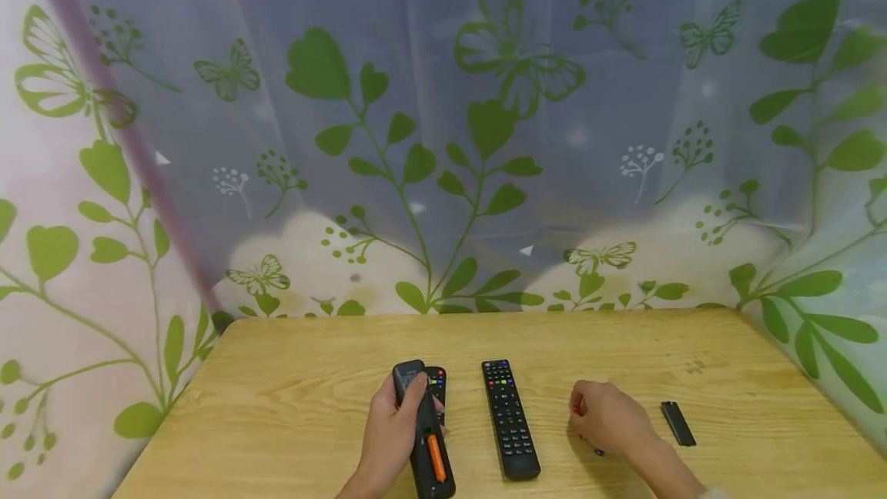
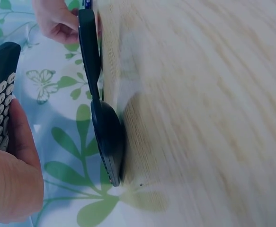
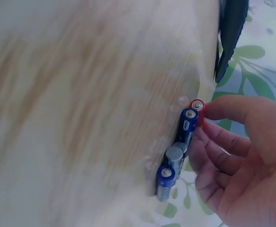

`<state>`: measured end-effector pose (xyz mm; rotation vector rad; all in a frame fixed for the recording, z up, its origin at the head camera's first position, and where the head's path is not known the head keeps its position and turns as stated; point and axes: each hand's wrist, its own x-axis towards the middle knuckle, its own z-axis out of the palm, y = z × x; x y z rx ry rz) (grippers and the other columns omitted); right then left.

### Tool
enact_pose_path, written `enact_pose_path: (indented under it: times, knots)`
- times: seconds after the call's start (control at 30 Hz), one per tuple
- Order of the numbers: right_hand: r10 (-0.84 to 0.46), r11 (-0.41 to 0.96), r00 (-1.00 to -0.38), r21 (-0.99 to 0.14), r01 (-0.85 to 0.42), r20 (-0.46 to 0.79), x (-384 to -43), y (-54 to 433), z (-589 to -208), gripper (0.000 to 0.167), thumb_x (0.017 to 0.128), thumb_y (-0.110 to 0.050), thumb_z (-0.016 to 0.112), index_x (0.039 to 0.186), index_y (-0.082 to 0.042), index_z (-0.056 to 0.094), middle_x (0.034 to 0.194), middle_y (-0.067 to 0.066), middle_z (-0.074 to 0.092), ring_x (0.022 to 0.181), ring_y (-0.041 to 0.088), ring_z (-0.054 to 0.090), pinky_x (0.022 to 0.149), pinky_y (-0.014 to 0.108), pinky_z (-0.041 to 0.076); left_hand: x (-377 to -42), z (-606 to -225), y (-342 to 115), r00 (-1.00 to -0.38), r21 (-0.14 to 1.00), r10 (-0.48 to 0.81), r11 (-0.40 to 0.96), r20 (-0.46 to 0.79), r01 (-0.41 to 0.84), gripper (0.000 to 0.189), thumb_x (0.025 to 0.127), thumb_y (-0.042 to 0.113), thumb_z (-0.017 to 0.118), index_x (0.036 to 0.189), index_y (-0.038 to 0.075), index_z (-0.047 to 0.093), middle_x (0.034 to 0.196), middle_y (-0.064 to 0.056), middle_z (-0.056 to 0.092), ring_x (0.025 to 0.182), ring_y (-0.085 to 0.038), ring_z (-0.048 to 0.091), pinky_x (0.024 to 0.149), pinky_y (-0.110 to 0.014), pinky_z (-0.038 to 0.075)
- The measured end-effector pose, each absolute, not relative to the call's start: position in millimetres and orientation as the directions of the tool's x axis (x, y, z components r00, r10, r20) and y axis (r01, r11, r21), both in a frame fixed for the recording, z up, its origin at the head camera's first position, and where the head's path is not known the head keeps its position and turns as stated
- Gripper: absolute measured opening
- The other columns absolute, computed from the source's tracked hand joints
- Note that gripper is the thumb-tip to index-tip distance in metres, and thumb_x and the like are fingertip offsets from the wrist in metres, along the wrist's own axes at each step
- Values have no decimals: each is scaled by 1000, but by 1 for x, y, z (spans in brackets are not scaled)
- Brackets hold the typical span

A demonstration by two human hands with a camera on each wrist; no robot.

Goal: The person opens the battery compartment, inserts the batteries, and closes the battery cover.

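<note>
In the head view my left hand (image 1: 389, 428) grips a black remote control (image 1: 421, 445), its back turned up and its battery compartment uncovered. One orange battery (image 1: 436, 458) lies in that compartment. The left wrist view shows the held remote's white buttons (image 2: 0, 106) facing the other way. My right hand (image 1: 611, 420) is low over the table on the right. Its thumb and fingers pinch a red battery (image 3: 197, 109) in the right wrist view. Beside it lie several others: a blue battery (image 3: 188, 122), one with a silver end (image 3: 174, 153), and another blue battery (image 3: 165, 179).
A second remote (image 1: 438, 381) lies partly hidden behind the held one. Between the hands, a third remote (image 1: 510, 418) lies buttons up. A black battery cover (image 1: 677, 423) lies right of my right hand. The wooden table (image 1: 298, 376) meets a leaf-patterned curtain (image 1: 388, 199).
</note>
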<state>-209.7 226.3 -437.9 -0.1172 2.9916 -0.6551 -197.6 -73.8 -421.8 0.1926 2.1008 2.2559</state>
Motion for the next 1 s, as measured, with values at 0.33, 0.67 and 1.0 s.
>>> enact_pose_path:
  times: [0.33,0.67,1.0]
  knots:
    - [-38,812,-999,-584,-19,-21,-211,229,-438,8,87,-8,68,94,-8,64,69,-3,57,55,13,52,52,31,43,-198,-423,-72,-991,997,134,-82,23,12,56,100,36,50,133,-8,38,86,-18,62,70,-40,66,63,-42,58]
    - [25,623,-999,-782,-1,21,-202,209,-430,15,87,-7,69,102,-7,67,81,-2,62,74,12,61,63,28,53,-199,-424,-69,-992,995,126,-102,29,16,51,102,31,47,134,-8,37,86,-17,63,68,-31,67,62,-41,58]
    - [-11,504,-998,-862,-56,58,-181,178,-417,21,86,-12,72,105,-6,67,84,0,63,74,13,63,62,25,53,-200,-424,-63,-990,993,130,-117,49,34,48,102,29,47,131,-9,39,86,-16,63,68,-37,66,60,-41,58]
